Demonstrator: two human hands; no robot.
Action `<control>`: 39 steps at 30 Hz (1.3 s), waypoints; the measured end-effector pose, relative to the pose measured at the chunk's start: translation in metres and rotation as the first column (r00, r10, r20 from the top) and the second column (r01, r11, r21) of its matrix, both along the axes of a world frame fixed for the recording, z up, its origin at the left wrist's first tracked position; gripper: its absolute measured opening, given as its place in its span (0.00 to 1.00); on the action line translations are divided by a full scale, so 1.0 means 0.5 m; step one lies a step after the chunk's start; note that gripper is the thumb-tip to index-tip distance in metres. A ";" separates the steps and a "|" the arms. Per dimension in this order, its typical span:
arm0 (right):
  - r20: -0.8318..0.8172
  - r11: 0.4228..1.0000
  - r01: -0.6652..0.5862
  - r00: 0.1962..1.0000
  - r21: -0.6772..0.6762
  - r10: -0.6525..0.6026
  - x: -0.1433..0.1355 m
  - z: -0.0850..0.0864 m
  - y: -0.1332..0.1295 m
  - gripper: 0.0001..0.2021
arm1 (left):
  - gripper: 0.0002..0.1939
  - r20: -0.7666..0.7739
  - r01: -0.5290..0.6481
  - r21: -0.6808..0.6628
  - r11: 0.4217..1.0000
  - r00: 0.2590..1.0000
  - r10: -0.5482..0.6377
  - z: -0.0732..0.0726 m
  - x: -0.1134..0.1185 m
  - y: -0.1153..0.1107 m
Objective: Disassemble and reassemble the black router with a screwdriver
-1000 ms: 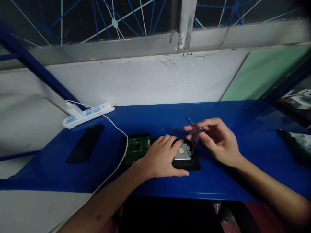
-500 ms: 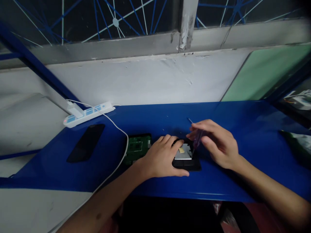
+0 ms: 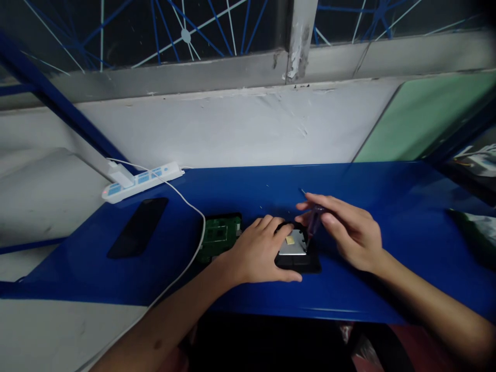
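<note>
The person's left hand (image 3: 258, 253) lies spread, palm down, over the case (image 3: 306, 266). Apart from it, the right hand (image 3: 351, 232) grips the screwdriver (image 3: 315, 222), tip down by the right edge of the case's plate (image 3: 292, 249). Just left of the left hand sits the board (image 3: 217, 237); farther left, the phone (image 3: 137, 227).

The bare left hand (image 3: 259, 253) hides whatever lies between the green circuit board (image 3: 219, 232) and the silver metal plate (image 3: 291, 249). The slim purple-handled screwdriver (image 3: 314, 222) in the bare right hand (image 3: 355, 235) is blurred, its tip too small to tell. A thin metal rod (image 3: 303, 191) disappears behind that hand's fingers. The right edge cuts off a crumpled green-and-white bag (image 3: 475, 232).
</note>
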State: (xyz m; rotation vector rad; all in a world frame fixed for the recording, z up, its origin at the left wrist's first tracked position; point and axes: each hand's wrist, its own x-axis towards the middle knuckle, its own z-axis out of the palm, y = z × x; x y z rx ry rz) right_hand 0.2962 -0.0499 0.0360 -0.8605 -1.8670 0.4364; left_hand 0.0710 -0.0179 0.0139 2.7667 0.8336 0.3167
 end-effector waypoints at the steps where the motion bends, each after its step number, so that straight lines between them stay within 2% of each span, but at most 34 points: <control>1: 0.005 1.000 0.023 1.000 -0.011 -0.023 -0.002 0.000 -0.001 0.23 | 0.49 0.000 -0.002 0.000 1.000 1.000 0.002 0.000 0.000 0.000; 5: -0.005 0.998 0.064 0.998 0.031 -0.063 -0.004 -0.005 0.005 0.24 | 0.49 0.002 -0.008 -0.001 1.000 1.000 0.008 -0.002 -0.002 -0.001; 9: -0.024 0.994 0.021 1.000 0.110 -0.019 0.004 -0.011 0.017 0.18 | 0.49 0.002 -0.008 -0.001 1.000 1.000 0.008 -0.005 -0.002 -0.002; 13: -0.031 0.997 -0.006 0.999 0.074 0.009 0.007 -0.013 0.016 0.14 | 0.49 -0.001 -0.007 0.017 1.000 1.000 0.007 -0.004 -0.001 -0.002; 20: -0.013 1.000 -0.017 1.000 0.014 0.018 0.005 -0.018 0.008 0.17 | 0.47 -0.002 0.001 0.010 1.000 1.000 -0.001 -0.001 -0.001 -0.002; 34: -0.029 0.994 0.102 0.994 -0.040 -0.103 -0.003 -0.015 0.000 0.25 | 0.49 0.022 -0.019 0.034 0.999 1.000 0.018 -0.003 0.000 0.002; 37: -0.020 0.992 0.127 0.992 0.015 -0.127 -0.001 -0.016 0.006 0.28 | 0.48 0.028 -0.021 0.033 0.999 0.999 0.020 -0.005 -0.001 0.002; 39: 0.017 0.988 0.121 0.992 0.096 -0.123 0.002 -0.013 0.010 0.26 | 0.48 0.032 -0.017 0.031 0.999 0.999 0.016 -0.007 -0.001 0.002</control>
